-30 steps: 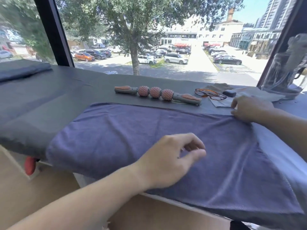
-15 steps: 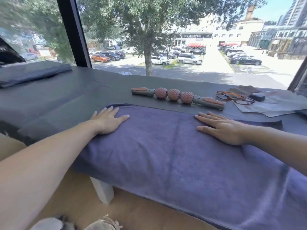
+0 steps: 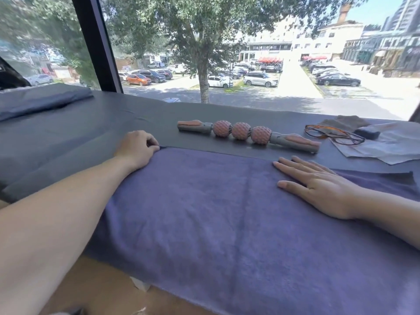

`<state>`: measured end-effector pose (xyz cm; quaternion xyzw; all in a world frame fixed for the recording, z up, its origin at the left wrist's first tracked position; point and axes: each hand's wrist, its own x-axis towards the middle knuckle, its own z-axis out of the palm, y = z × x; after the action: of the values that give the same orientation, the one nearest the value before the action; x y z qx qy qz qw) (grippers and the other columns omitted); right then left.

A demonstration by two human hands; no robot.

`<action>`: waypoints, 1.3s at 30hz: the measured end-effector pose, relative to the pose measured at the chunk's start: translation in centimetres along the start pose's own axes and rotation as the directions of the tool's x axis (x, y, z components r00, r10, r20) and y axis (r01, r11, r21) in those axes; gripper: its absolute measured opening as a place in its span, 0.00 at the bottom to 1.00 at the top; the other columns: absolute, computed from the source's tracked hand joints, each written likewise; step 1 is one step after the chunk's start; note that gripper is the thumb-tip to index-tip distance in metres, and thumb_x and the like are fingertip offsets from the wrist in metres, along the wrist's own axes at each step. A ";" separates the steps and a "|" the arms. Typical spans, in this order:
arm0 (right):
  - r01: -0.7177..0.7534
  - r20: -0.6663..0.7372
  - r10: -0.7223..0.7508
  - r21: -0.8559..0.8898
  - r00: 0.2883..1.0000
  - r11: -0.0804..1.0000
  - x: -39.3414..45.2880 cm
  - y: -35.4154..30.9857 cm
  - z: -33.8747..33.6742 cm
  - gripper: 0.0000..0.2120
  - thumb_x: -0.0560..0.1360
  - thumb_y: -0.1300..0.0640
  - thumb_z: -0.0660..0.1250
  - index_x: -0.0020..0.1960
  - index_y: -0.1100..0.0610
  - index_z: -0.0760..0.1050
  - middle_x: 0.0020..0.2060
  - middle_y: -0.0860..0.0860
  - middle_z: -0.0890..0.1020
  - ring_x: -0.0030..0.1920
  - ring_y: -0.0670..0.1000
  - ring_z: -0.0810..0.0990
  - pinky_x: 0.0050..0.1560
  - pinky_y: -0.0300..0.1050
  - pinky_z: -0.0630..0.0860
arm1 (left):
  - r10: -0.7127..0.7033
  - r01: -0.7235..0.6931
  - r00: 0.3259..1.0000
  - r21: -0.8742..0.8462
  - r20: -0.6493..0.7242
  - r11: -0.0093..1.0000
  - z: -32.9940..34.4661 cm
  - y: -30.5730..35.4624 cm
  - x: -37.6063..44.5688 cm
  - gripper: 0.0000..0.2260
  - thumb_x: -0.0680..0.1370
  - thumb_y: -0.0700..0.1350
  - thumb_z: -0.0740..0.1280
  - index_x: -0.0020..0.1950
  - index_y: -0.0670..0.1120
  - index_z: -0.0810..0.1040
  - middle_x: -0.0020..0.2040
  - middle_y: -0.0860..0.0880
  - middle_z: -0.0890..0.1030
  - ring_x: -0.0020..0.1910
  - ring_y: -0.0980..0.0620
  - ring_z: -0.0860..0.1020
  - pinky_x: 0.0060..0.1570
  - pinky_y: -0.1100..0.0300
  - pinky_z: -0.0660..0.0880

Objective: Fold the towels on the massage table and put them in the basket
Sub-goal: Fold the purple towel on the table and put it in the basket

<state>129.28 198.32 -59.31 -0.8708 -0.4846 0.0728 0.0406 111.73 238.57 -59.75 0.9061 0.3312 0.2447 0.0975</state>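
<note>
A purple towel [image 3: 216, 214] lies spread over the near side of the dark grey massage table [image 3: 95, 123] and hangs over its front edge. My left hand [image 3: 136, 148] sits at the towel's far left corner, fingers curled and pinching that corner. My right hand [image 3: 318, 187] lies flat on the towel near its far edge, fingers straight and pointing left. No basket is in view.
A grey and pink massage roller stick [image 3: 247, 135] lies just beyond the towel. Glasses [image 3: 334, 134], a small dark case [image 3: 367, 133] and papers [image 3: 386, 146] sit at the far right. A folded dark cloth [image 3: 41, 98] rests far left. A window runs behind the table.
My left hand went from lying flat on the towel to curling round its far left corner. My right hand stays flat on the towel.
</note>
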 end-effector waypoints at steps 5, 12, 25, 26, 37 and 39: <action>-0.006 0.032 0.006 0.013 0.999 1.000 0.5 0.4 -0.2 0.33 0.76 0.29 0.43 0.79 0.35 0.44 0.78 0.34 0.45 0.79 0.39 0.39 0.77 0.41 0.38 | 0.115 -0.087 0.990 0.303 -0.076 0.949 0.4 0.9 2.1 0.04 0.79 0.43 0.69 0.48 0.48 0.85 0.54 0.44 0.83 0.58 0.40 0.75 0.58 0.50 0.71; -0.012 -0.035 0.014 0.075 0.999 0.997 0.6 1.0 -0.6 0.32 0.79 0.31 0.50 0.80 0.39 0.52 0.80 0.40 0.52 0.81 0.45 0.46 0.79 0.45 0.44 | 0.379 -0.360 0.923 0.195 -0.064 0.912 1.3 10.1 -1.8 0.22 0.74 0.37 0.67 0.69 0.43 0.76 0.73 0.41 0.73 0.75 0.40 0.64 0.75 0.47 0.56; -0.455 -0.303 0.394 -0.167 0.868 0.875 -6.7 11.4 -3.4 0.27 0.75 0.27 0.55 0.48 0.51 0.75 0.48 0.52 0.80 0.52 0.57 0.77 0.50 0.50 0.74 | 0.911 -0.844 0.343 -0.350 0.231 0.407 1.5 32.2 -31.6 0.37 0.74 0.64 0.69 0.79 0.52 0.63 0.81 0.47 0.58 0.81 0.47 0.51 0.79 0.48 0.41; -0.488 -0.262 0.445 -0.127 0.856 0.863 -7.1 11.6 -3.7 0.30 0.73 0.25 0.56 0.44 0.53 0.73 0.44 0.53 0.80 0.46 0.56 0.77 0.46 0.50 0.73 | 0.912 -0.852 0.355 -0.331 0.205 0.406 2.0 32.3 -32.0 0.36 0.73 0.62 0.71 0.77 0.51 0.66 0.80 0.47 0.62 0.80 0.47 0.56 0.79 0.47 0.46; -0.622 -0.035 0.675 0.357 0.737 0.697 -9.0 12.4 -5.4 0.19 0.76 0.45 0.71 0.37 0.59 0.73 0.33 0.58 0.77 0.32 0.56 0.72 0.31 0.43 0.66 | 0.791 -0.732 0.597 -0.495 -0.133 0.469 3.6 33.6 -33.0 0.19 0.74 0.57 0.72 0.60 0.48 0.82 0.54 0.52 0.81 0.56 0.49 0.75 0.64 0.56 0.69; -0.621 -0.062 0.677 0.342 0.734 0.705 -8.9 12.4 -5.2 0.19 0.77 0.46 0.71 0.36 0.59 0.73 0.33 0.58 0.77 0.33 0.56 0.74 0.33 0.44 0.68 | 0.821 -0.806 0.551 -0.353 -0.151 0.476 3.9 33.9 -33.2 0.18 0.73 0.58 0.71 0.57 0.49 0.81 0.50 0.51 0.78 0.52 0.48 0.73 0.61 0.55 0.69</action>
<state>135.88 184.23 -55.11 -0.9717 -0.1229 0.0745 0.1876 110.46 191.23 -64.18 0.9207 -0.1938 0.3033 0.1506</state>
